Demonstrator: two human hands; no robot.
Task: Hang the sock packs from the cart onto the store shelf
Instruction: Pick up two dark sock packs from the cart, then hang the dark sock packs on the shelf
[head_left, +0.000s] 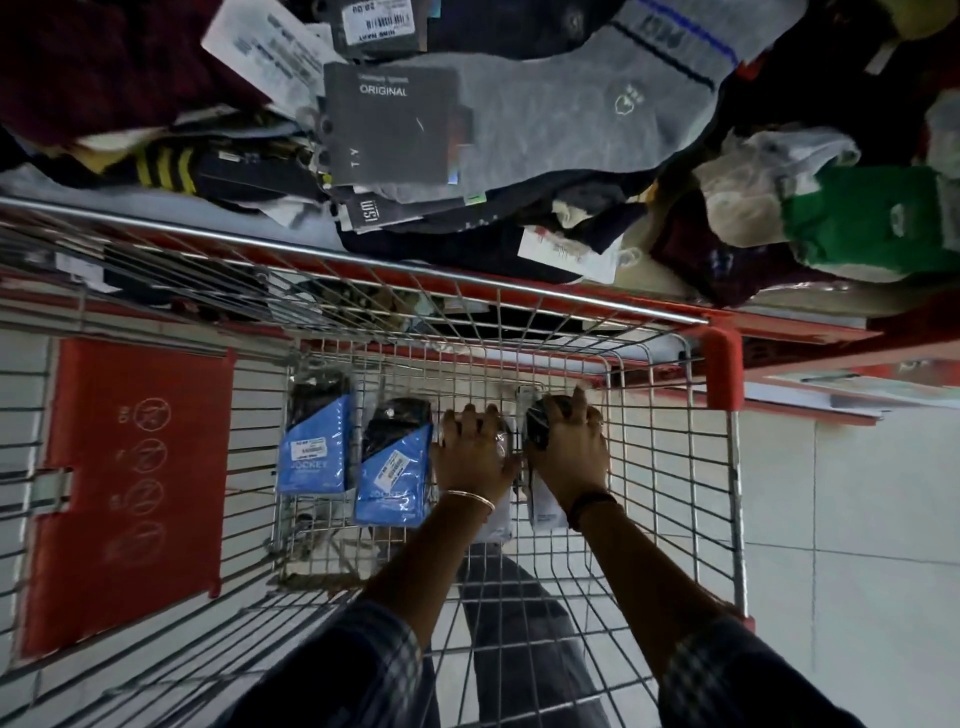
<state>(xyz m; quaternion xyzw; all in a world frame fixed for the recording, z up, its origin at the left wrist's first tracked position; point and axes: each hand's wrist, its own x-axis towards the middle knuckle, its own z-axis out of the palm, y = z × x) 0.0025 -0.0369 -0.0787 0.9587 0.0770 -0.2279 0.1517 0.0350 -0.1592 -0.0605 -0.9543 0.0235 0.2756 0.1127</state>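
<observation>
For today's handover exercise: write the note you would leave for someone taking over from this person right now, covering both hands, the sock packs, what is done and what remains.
Left hand: down in the cart, resting on a clear-wrapped pack; grip unclear.
Right hand: closed on a dark-and-white pack.
Two blue packs lie on the cart floor.
Done: nothing visibly hung from these four.
Left: lift both packs, hang them, then the blue ones.

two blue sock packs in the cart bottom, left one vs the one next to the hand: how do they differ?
The left blue pack lies apart from both hands; the right blue pack sits right beside the left hand. The left blue pack lies further from the person, the right blue pack nearer. Shared: blue card sleeve, dark socks, white price sticker, flat on the cart floor, neither held.
</observation>
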